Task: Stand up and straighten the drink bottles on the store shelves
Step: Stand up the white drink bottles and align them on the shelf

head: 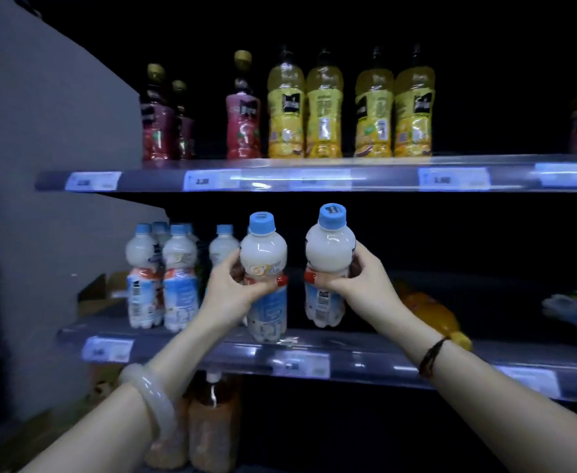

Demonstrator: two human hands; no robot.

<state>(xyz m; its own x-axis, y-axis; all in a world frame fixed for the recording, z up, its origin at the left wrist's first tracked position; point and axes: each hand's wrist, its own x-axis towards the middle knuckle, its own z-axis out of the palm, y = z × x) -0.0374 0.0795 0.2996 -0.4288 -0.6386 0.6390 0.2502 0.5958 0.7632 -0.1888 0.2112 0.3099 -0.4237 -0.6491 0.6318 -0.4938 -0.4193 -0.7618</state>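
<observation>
Fingers (pixel 257 287) of the left hand (pixel 232 285) wrap the waist of the left bottle (pixel 265 257); the right hand (pixel 358 278) grips the right bottle (pixel 329 247) likewise, both upright at the front of the middle shelf (pixel 365 361). Each base should probably land flat, label forward, in line beside the standing row (pixel 178 278).

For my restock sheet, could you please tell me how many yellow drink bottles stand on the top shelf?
4, all upright in the front row: the leftmost yellow bottle, its neighbour, then, past a gap, the third and the rightmost. More may stand hidden behind them.
</observation>
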